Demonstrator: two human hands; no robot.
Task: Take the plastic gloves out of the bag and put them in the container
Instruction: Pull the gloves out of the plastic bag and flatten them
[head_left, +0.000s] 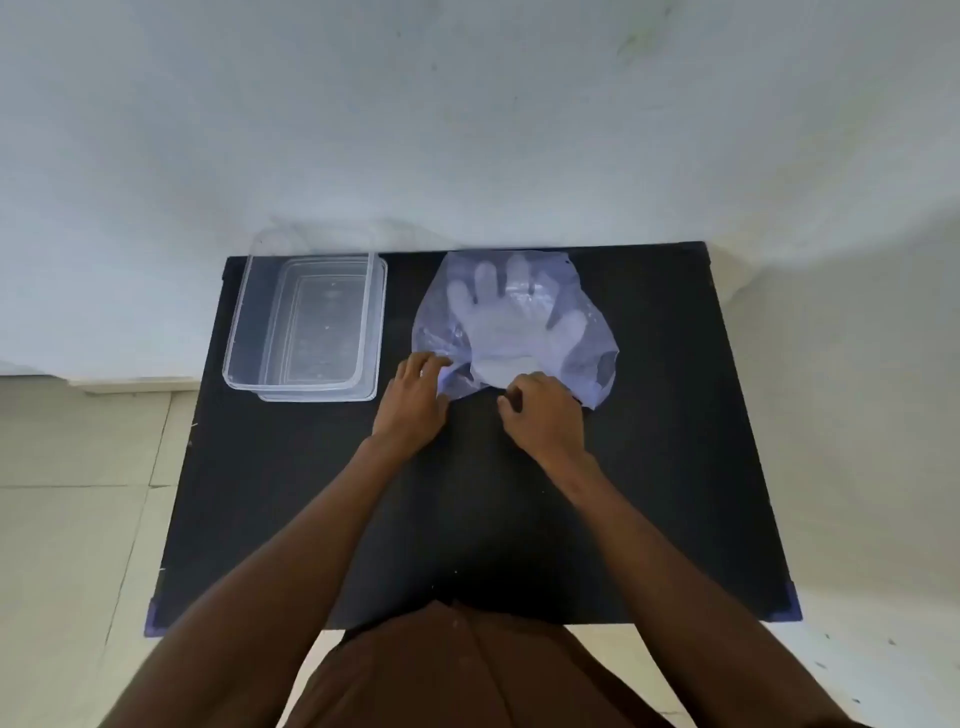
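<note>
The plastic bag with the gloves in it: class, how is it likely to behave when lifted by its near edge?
The bag looks thin and crumpled, so it will probably sag. The gloves inside lie flat and see-through, so the load is likely very light. Both hands, left and right, pinch the edge; film may slip.

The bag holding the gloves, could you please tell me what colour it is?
The bag is a translucent pale purple, seen best in the head view.

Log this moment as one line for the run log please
stage: opening bag | left hand: on bag mouth | right hand: pinching bag mouth | gloves: inside bag | container: open, empty
</note>
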